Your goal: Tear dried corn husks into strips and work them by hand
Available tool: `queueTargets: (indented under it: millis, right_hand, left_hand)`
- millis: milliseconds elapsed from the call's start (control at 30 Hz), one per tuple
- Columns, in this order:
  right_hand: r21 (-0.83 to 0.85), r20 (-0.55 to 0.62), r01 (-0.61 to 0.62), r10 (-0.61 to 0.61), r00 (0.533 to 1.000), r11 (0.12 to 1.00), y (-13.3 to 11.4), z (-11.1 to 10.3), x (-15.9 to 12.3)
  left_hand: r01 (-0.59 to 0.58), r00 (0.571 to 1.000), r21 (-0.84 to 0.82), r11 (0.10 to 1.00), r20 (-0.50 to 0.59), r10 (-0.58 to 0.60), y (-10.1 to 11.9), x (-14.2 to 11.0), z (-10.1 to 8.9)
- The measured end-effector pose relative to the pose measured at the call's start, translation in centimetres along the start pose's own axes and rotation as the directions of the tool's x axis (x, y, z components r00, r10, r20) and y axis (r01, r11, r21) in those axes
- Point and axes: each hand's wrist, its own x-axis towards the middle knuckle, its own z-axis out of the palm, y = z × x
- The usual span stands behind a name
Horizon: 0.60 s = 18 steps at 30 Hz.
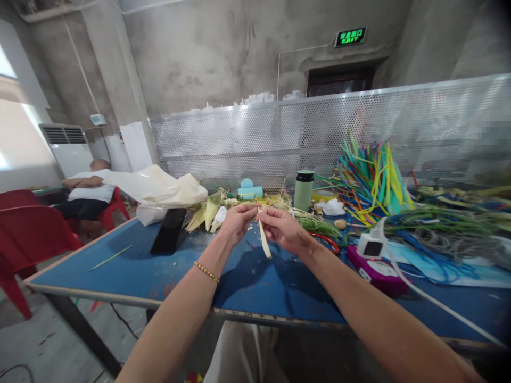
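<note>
A pale, flat strip of what looks like corn husk [264, 240] hangs down from between my two hands, over the blue tabletop. My right hand [282, 227] pinches it near the top, thumb against fingers. Close beside it, my left hand [238, 222] is closed in a pinch at the strip's upper end, where the fingertips of both hands nearly meet. The very top of the strip is mostly hidden by the fingers. Behind my left hand lie dry, pale green husks [211, 211]. Green stringy stems [322, 229] and red-handled scissors or pliers [328, 240] lie behind my right forearm.
On the blue table [136, 274] are a black phone [169, 231], a white plastic bag [167, 187], a green tumbler [304, 192], colourful strips [373, 181] and a magenta box [373, 268] with a white charger and cable. A person [90, 186] sits at the left, near red chairs [40, 229].
</note>
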Motion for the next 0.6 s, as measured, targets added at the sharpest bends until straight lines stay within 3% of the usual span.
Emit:
queueTargets:
  millis: [167,600]
  right_hand:
    - [-0.064,-0.002,0.013,-0.013,1.000,0.998,0.2,-0.2,0.1]
    - [-0.155,-0.033,-0.053,0.049,0.998,0.987,2.2,-0.6,0.9]
  left_hand:
    - [0.007,1.000,0.025,1.000,-0.002,-0.007,0.1,-0.2,0.1]
    - [-0.073,0.986,0.038,0.997,-0.145,0.078,0.0,-0.2,0.4]
